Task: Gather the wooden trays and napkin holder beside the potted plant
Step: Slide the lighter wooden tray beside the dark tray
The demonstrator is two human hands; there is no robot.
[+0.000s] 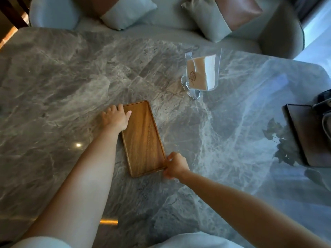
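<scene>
- Head view: I'm looking down on a grey marble table (62,83), both my bare arms reaching in.
- Wooden tray (143,138) lies flat near the table's middle, long axis running away from me and tilted slightly left at the far end. It is empty.
- My left hand (116,117) is on the tray's far left corner: thumb inside over the tray floor, fingers curled over the outer rim. Closed on the rim.
- My right hand (174,165) has the near right corner: thumb and fingers pinched around the rim there. Closed on the tray as well.
- Tray bottom looks to be in contact with the table; I can't confirm any lift from this angle.
- Napkin holder (201,73) is clear acrylic, standing upright farther back and to the right of the tray, well apart from it. Pale napkins (197,74) sit inside.
- Dark tray (308,136) is at the right edge of the table, partly cut off by the frame, with dark items on it that I can't identify.
- Leaf shapes (279,138) show on the glossy top just left of that dark tray; probably the plant's reflection, but blurred.
- Pale sofa (161,20) with cushions (127,11) sits past the far table edge.
</scene>
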